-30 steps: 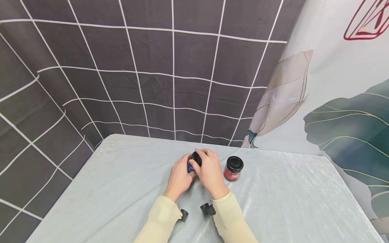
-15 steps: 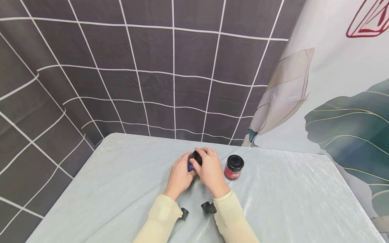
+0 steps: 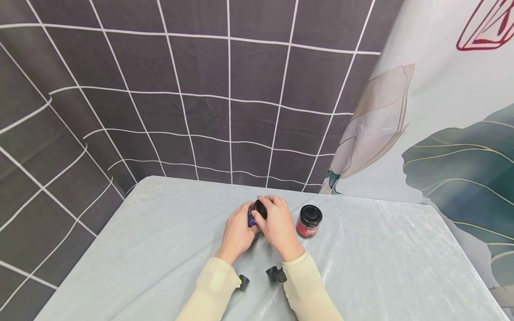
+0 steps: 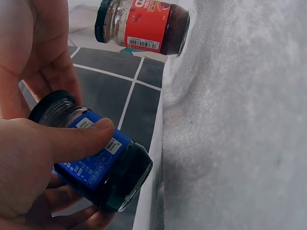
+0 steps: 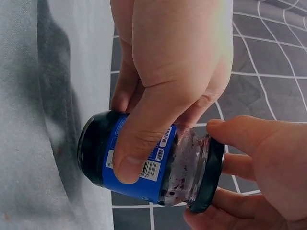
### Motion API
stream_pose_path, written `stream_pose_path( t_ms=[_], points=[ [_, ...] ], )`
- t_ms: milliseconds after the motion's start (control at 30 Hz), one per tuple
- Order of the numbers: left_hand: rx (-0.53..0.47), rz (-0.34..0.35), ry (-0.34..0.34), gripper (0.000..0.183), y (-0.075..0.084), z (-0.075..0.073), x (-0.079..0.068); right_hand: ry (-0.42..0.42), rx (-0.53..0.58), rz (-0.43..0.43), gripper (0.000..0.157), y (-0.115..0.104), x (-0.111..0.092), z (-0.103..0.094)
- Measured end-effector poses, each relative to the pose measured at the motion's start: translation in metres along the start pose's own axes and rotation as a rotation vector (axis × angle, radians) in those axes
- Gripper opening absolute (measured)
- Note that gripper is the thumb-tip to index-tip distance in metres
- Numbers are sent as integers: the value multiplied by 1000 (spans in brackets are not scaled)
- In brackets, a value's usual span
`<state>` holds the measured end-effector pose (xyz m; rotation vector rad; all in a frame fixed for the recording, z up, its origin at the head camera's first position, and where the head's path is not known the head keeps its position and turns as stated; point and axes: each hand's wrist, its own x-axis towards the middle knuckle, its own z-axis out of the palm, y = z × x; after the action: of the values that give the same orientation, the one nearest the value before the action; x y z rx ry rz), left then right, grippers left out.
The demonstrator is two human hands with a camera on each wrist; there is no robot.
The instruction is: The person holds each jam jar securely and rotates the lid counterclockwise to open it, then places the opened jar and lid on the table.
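Note:
A glass jar (image 3: 251,219) with a blue label, dark contents and a black lid is held between both hands, tilted, just above the table. My left hand (image 3: 237,234) grips its body, the thumb lying across the blue label (image 4: 96,170) in the left wrist view. The fingers and thumb of my right hand (image 3: 281,225) hold the black lid (image 5: 208,175) around its rim. The lid sits on the jar's neck. To the right of my right hand, a second jar (image 3: 308,223) with a red label and black lid stands upright, untouched.
A pale grey cloth covers the table (image 3: 160,240). Behind it hangs a dark curtain (image 3: 201,116) with white grid lines, and at the right a white sheet (image 3: 385,178) with leaf prints. Small black devices (image 3: 276,274) are worn at both wrists.
The head view shifts very slightly. Both hands keep their hold on the blue-labelled jar, and the red-labelled jar stays where it was.

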<state>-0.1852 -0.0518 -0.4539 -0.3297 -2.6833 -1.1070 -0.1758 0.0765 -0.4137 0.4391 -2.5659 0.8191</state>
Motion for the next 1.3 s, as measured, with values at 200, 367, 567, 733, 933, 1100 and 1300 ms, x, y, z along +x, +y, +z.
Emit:
stream_pose_path(
  t_ms=[200,367,567,733,933,1100,1300],
  points=[
    [-2,-3,-3,56,0,0,0,-14,6,4,38,0,-1,-1],
    [-8,-7,-4,57,-1,0,0,-13,1,-3,38,0,-1,-1],
    [-14,-10,-2,57,-1,0,0,-22,-1,-2,37,0,0,0],
    [-6,2,9,55,-2,0,0,-28,-6,-3,37,0,0,0],
    [8,13,16,55,-3,0,-1,-31,-4,-6,37,-1,0,-1],
    [6,6,11,57,-3,0,-1,-31,-7,-8,36,-2,0,-2],
    [5,7,15,56,-2,0,-1,-29,-6,-12,36,-2,0,-2]
  ],
)
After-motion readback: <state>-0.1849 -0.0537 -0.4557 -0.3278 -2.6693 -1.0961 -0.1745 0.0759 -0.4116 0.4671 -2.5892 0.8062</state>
